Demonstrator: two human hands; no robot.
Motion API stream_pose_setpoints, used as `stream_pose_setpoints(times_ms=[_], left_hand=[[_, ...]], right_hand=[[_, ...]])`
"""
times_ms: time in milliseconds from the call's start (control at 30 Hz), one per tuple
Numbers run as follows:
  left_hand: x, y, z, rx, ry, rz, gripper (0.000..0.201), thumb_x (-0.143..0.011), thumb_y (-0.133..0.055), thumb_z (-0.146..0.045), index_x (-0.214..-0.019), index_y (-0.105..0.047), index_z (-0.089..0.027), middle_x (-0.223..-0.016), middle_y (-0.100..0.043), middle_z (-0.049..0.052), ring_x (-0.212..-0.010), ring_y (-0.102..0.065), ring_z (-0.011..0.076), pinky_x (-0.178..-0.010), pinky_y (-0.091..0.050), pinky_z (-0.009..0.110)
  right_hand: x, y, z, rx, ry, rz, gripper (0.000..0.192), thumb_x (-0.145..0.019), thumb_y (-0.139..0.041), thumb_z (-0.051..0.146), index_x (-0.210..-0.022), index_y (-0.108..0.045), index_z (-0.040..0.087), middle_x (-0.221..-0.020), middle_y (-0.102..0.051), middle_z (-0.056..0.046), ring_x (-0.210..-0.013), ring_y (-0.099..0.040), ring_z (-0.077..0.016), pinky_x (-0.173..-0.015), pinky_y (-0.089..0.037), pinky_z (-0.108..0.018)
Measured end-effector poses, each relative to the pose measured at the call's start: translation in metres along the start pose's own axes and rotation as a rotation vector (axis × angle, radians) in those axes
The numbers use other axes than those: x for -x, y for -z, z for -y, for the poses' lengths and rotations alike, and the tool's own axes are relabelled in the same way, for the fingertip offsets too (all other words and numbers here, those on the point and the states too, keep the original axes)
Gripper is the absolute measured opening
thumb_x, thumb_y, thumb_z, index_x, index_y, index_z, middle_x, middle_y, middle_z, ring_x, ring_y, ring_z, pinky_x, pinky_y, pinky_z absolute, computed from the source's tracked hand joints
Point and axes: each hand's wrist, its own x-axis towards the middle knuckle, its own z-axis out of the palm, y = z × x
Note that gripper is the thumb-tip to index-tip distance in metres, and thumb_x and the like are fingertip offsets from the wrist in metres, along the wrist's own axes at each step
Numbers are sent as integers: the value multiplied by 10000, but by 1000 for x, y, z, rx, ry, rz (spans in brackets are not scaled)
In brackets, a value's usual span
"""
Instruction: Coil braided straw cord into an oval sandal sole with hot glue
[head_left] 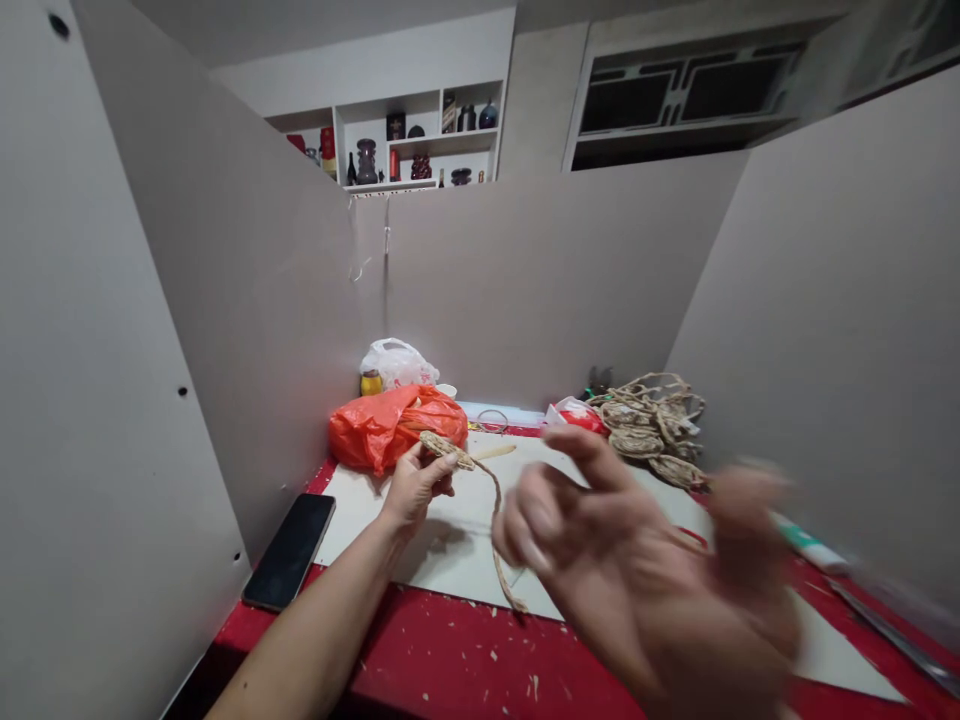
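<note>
Head view: a small coiled jute piece point(444, 447) is pinched between the thumb and fingers of the left hand point(415, 487), held just above a white board point(450, 540) that lies on the red bench point(450, 660). From the coil a loose jute cord point(497, 520) hangs down and trails across the board to its near edge. The right hand point(637, 580) is seen close to the camera and blurred, its grip spread apart with fingers curled and nothing held. An orange plastic bag point(394, 425) is placed just behind the left hand, with a white bag point(397, 362) further back. A black phone point(289, 550) lies at the left bench edge. A heap of woven jute pieces point(652, 425) is gathered at the far right, well apart from both hands.
</note>
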Motion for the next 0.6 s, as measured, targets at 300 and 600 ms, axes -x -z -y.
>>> stream_pose_setpoints(times_ms=[300,600], left_hand=[[-4,9,27,-99,117,9,432,-516,-839,-386,-766,-601,-126,-637,-560,-21,-481,-449,63,-480,-341,225],[-2,6,22,-60,185,3,524,-442,-856,-424,-808,-614,-137,-676,-561,-19,-492,-445,65,-493,-388,253]], right_hand=[[-93,50,-66,-40,-206,-309,522,-472,-876,201,-939,-642,209,-659,-630,37,-575,-585,-84,-527,-532,-147],[-95,70,-58,201,-296,-387,530,-461,-868,292,-947,-657,302,-636,-559,39,-483,-537,-95,-318,-393,-139]])
